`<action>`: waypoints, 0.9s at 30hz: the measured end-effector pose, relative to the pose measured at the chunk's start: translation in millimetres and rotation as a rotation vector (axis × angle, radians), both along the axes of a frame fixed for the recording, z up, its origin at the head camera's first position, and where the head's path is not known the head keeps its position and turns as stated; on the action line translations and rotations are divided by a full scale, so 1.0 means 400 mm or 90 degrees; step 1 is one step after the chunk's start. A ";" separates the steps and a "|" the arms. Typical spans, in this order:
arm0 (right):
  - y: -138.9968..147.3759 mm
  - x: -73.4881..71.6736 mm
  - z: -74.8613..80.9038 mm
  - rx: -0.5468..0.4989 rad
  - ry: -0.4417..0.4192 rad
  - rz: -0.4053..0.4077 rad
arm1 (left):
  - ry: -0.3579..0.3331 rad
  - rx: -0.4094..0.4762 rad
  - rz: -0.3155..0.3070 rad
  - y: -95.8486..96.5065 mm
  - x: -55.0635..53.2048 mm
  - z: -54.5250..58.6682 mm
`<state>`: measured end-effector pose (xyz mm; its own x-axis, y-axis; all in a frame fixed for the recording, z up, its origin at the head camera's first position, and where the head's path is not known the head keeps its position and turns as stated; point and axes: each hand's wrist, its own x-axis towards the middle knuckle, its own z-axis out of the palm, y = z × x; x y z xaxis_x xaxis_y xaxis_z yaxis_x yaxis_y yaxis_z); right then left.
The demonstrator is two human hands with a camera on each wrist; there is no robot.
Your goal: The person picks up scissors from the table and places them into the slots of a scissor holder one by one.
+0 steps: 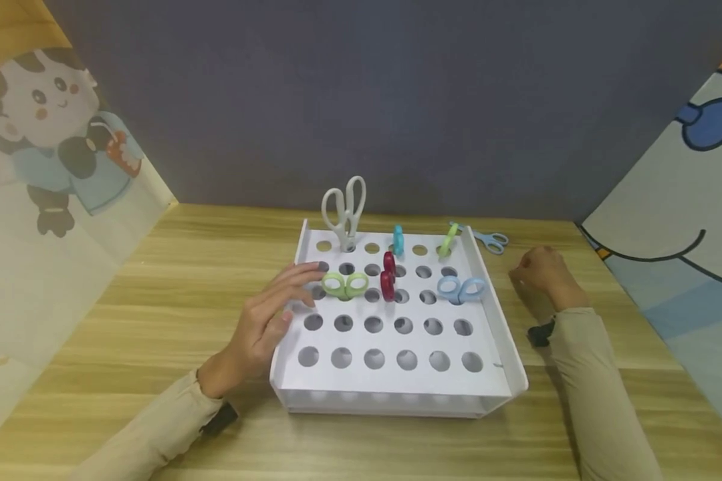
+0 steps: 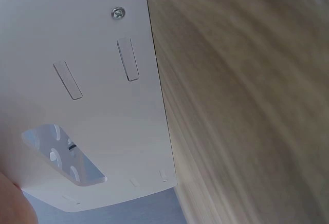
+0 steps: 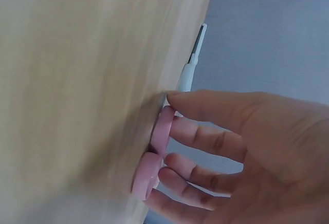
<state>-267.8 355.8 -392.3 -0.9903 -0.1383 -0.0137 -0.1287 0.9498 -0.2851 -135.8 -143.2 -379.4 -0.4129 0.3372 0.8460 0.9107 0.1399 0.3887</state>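
In the head view my left hand (image 1: 267, 314) rests at the left edge of a white scissors rack (image 1: 397, 377), its fingers spread over the top panel. Only a bit of that hand (image 2: 15, 203) shows in the left wrist view, beside the rack's side panel (image 2: 103, 111). To the right of the rack, my right hand (image 1: 541, 274) is low over the table. Close up in the right wrist view, the right hand (image 3: 247, 147) pinches pink-handled scissors (image 3: 163, 131) between thumb and fingers; their blades are mostly hidden. The head view does not show these scissors.
Standing in the rack's holes are white scissors (image 1: 345, 217), green scissors (image 1: 345, 286), dark red scissors (image 1: 388, 284), teal scissors (image 1: 398, 240), lime scissors (image 1: 447, 242) and light blue scissors (image 1: 460, 289). Blue scissors (image 1: 492, 242) lie behind its right side. A grey panel (image 1: 361, 107) closes the back.
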 end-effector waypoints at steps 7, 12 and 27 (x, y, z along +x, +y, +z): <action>0.005 0.012 0.002 -0.019 -0.028 -0.031 | 0.002 -0.002 0.003 0.003 -0.003 0.002; 0.000 0.032 0.011 0.007 -0.081 -0.097 | -0.004 0.000 0.002 0.003 -0.003 0.003; 0.018 0.021 0.017 -0.015 -0.077 -0.025 | -0.004 0.001 0.008 0.000 0.000 -0.002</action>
